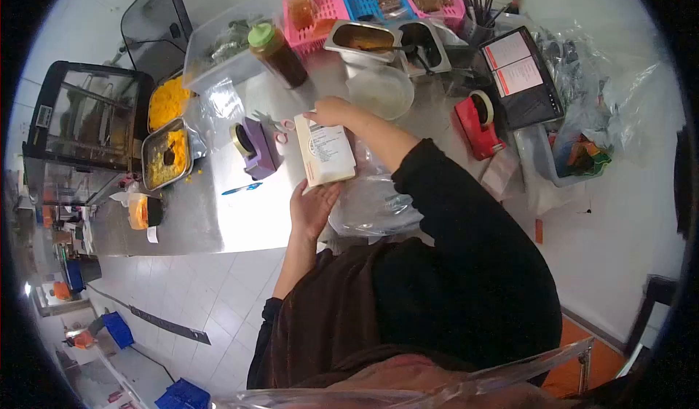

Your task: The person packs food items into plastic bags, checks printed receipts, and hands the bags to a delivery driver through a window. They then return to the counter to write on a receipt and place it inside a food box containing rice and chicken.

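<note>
Cream box (329, 153), likely light, crushable, best held by its ends, is touched near the surface's front edge (189, 247) by spread left hand (313, 209) and right hand (333, 110), grip unclear.

A: Upper garment?
B: Black top (419, 285), matte and plain, shown in head view; creases gather at the shoulder and elbow.

A: Right sleeve (480, 223)?
B: Black and loose, bunched in thick folds and ending on the forearm, which is bare beyond it.

A: Left sleeve (263, 336)?
B: Also black, with a gathered cuff; the forearm beyond is likewise bare.

A: Front drape?
B: Dark brown cloth (328, 311), soft, hanging in lengthwise folds with faint darker lines; its exact type cannot be told.

A: Right hand (333, 112) and left hand (313, 209)?
B: Both ungloved.

A: Lower margin?
B: Clear band (466, 377), glossy, thin and curved, plastic in appearance.
</note>
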`<state>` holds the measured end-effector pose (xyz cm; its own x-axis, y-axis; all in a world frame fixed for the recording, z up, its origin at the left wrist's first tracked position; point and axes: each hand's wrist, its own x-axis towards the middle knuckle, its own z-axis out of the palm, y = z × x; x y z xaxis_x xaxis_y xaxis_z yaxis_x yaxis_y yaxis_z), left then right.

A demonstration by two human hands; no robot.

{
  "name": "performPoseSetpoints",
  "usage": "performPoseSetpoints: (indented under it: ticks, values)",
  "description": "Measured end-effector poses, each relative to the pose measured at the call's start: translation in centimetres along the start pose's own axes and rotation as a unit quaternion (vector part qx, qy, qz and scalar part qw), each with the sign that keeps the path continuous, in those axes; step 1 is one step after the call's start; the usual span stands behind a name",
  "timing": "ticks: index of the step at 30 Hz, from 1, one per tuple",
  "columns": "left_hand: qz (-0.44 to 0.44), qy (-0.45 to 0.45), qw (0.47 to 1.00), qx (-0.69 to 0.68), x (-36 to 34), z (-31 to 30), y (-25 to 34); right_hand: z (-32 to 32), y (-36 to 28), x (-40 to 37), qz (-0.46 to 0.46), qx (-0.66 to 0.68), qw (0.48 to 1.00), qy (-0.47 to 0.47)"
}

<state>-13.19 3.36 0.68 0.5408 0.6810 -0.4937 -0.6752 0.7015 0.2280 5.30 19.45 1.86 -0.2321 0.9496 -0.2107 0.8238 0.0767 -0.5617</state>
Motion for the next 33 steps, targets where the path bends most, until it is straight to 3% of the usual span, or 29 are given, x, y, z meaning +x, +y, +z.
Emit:
performPoseSetpoints:
  ticks: [4, 6, 8, 11, 15, 17, 20, 23, 26, 29, 32, 33]
  values:
    - [0.045, 0.038, 0.992, 0.111, -1.5, -1.8, 0.9, -2.1, -1.6, -5.5, -0.024, -0.015, 0.997, 0.070]
    - [0.111, 0.039, 0.912, 0.393, -3.1, -2.4, 2.2, -2.9, -1.8, -10.5, -0.098, -0.006, 0.976, 0.196]
    - [0.149, 0.060, 0.806, 0.570, -5.5, 2.0, 2.5, -4.3, -3.3, -17.3, -0.088, -0.004, 0.961, 0.261]
    - [0.046, 0.036, 0.815, 0.576, -7.1, 6.0, 1.9, -4.0, -3.5, -25.6, -0.004, 0.000, 0.960, 0.280]
    - [-0.041, -0.044, 0.789, 0.611, -4.1, 2.7, -1.9, 3.8, 1.5, -31.4, 0.128, 0.011, 0.960, 0.250]
    - [-0.003, -0.019, 0.700, 0.714, -2.9, 2.1, -3.8, 9.3, 4.8, -32.8, 0.180, 0.066, 0.944, 0.267]
    - [0.012, 0.054, 0.654, 0.754, -2.8, 2.8, -3.5, 7.1, 6.7, -33.2, 0.187, 0.102, 0.949, 0.233]
    - [0.352, 0.078, 0.318, 0.877, -1.4, 1.3, -3.7, 4.6, 8.1, -30.9, 0.168, -0.025, 0.916, 0.363]
    - [0.196, 0.027, 0.351, 0.915, 4.2, -5.1, -2.0, 4.4, 11.2, -28.2, 0.229, -0.002, 0.962, 0.146]
    - [0.347, 0.069, 0.555, 0.753, 2.7, -2.1, -2.3, 4.2, 11.9, -27.2, 0.142, 0.164, 0.922, 0.322]
    - [0.440, 0.030, 0.451, 0.776, -0.6, -1.6, -2.6, 4.0, 9.7, -30.3, 0.038, 0.188, 0.902, 0.387]
    - [0.354, 0.058, 0.575, 0.735, -2.1, -1.3, -3.5, 4.9, 9.3, -31.7, 0.067, 0.214, 0.903, 0.366]
